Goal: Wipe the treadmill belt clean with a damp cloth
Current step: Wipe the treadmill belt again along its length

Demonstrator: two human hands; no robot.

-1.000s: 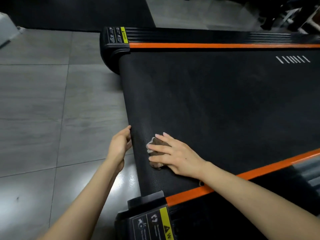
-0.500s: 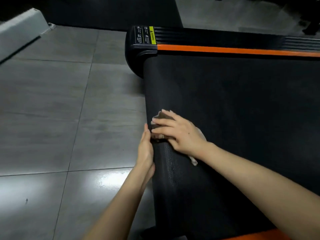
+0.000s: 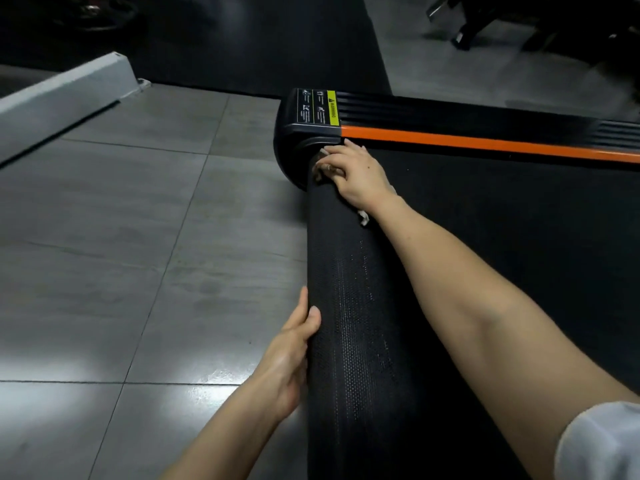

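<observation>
Grey floor tiles (image 3: 138,237) fill the room to the left, with a dark mat beyond them and a pale beam (image 3: 62,98) lying across the far corner. The treadmill sits low on this floor, and its black belt (image 3: 485,254) curves down over the rear roller.

The landmark here is the end cap (image 3: 301,133) with the yellow warning label, at the belt's far corner. A second ago the right hand (image 3: 353,174) was pressing the cloth (image 3: 325,169) well short of the cap, on the belt's rounded end. Since then it has slid the whole way and now touches the cap. Its fingers are bent down over the bunched cloth and clamp it against the belt, and a white scrap of cloth pokes out behind the wrist. The left hand (image 3: 291,358) was beside the right one then. It is now well back from the cap and grips the rolled end, thumb on top and fingers tucked underneath out of sight.

That stroke seems spent, as the rounded end has probably been wiped across its width. The cap blocks any move farther on, and the orange rail (image 3: 485,145) running from it closes off that side. Open room lies back toward the left hand and out over the flat belt, which likely still needs the most wiping.
</observation>
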